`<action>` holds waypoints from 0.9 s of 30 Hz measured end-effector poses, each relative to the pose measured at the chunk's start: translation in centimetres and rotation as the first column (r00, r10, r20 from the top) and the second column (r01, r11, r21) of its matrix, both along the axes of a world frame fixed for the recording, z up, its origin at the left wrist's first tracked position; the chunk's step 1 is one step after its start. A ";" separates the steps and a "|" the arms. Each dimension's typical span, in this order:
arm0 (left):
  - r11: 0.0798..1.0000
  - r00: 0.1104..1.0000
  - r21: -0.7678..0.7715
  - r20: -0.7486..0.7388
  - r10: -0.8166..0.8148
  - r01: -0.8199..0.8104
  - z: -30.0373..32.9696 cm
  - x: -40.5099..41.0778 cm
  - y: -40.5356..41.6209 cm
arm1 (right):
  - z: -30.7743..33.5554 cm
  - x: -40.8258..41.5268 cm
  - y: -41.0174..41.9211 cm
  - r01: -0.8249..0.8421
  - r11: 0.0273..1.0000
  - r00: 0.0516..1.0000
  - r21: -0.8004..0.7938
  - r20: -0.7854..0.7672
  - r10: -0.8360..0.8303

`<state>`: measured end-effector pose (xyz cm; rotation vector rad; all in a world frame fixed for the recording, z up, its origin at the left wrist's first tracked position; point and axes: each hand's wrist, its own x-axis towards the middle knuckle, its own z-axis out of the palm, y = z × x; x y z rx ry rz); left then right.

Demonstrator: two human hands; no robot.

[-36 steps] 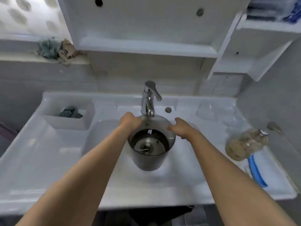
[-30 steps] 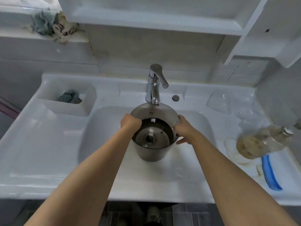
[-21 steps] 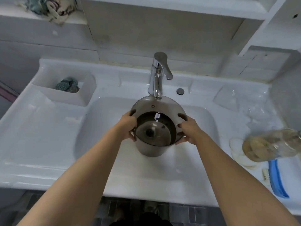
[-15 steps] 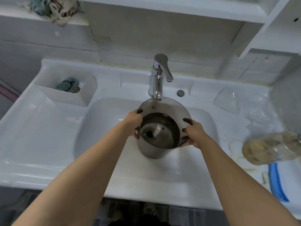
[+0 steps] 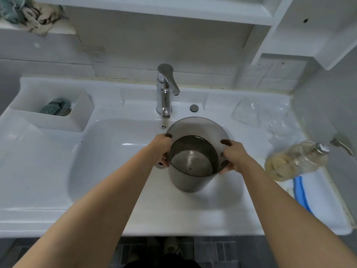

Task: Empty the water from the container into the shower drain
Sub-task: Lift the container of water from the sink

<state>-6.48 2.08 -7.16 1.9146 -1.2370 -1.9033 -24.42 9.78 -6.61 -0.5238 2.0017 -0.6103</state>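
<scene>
A smoky grey translucent container (image 5: 190, 180) with water in its bottom hangs upright over the white sink basin (image 5: 108, 151), just right of the chrome tap (image 5: 165, 89). My left hand (image 5: 161, 147) grips its left rim, fingertips inside the wall. My right hand (image 5: 232, 155) grips the right rim the same way. No shower drain is in view.
A clear bottle with pale contents (image 5: 295, 161) lies on the counter at the right, above a blue-handled brush (image 5: 301, 194). A white tray holding a teal scrubber (image 5: 56, 109) sits at the left. Crumpled plastic (image 5: 260, 113) lies back right. Shelves overhang the tap. Dark floor tiles show below the counter edge.
Both hands closed on the container's rim and lifted it out of the basin, shifting it to the right of the tap. The camera tilted down.
</scene>
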 end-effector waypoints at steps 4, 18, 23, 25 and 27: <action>0.999 1.000 0.038 0.010 -0.011 0.010 1.5 -1.2 1.3 | 0.9 -1.0 1.2 -0.015 1.000 0.999 -0.006 -0.042 0.014; 0.948 0.983 -0.270 0.116 -0.143 0.170 7.1 -0.2 4.8 | 9.3 0.8 6.1 -0.059 0.995 0.983 -0.080 -0.180 0.043; 0.914 0.982 -0.367 0.137 -0.132 0.174 10.5 3.2 6.7 | 12.6 3.3 7.5 -0.114 0.985 0.964 -0.128 -0.255 0.079; 0.903 0.985 -0.400 0.132 -0.110 0.155 11.9 5.1 7.7 | 14.1 5.1 8.2 -0.156 0.978 0.953 -0.139 -0.281 0.112; 0.895 0.986 -0.422 0.132 -0.097 0.145 13.2 7.3 8.7 | 15.5 7.3 9.1 -0.187 0.970 0.950 -0.158 -0.279 0.138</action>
